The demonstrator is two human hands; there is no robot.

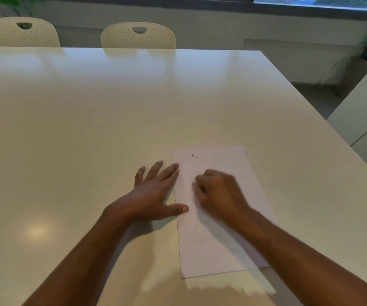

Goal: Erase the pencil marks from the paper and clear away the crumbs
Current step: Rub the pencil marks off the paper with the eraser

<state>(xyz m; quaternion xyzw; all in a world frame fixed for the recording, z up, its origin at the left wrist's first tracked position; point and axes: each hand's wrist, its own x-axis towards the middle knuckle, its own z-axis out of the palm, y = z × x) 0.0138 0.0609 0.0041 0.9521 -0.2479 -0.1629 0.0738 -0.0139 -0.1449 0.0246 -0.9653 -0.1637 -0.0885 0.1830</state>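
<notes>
A white sheet of paper [209, 239] lies on the table near the front right. My left hand [153, 193] lies flat with fingers spread, its index finger and thumb pressing on the paper's left edge. My right hand [220, 193] is curled over the middle of the sheet and blurred; a small pale thing, probably an eraser [194, 183], peeks out at its fingertips. A few dark eraser crumbs [193, 155] lie near the paper's top, with another crumb [229, 158] further right. Pencil marks are too faint to make out.
The paper rests on a large glossy cream table [112, 120]. Two cream perforated chairs [138, 36] stand behind its far edge. The table's right edge runs diagonally close to the paper, with floor and a cabinet [365, 120] beyond.
</notes>
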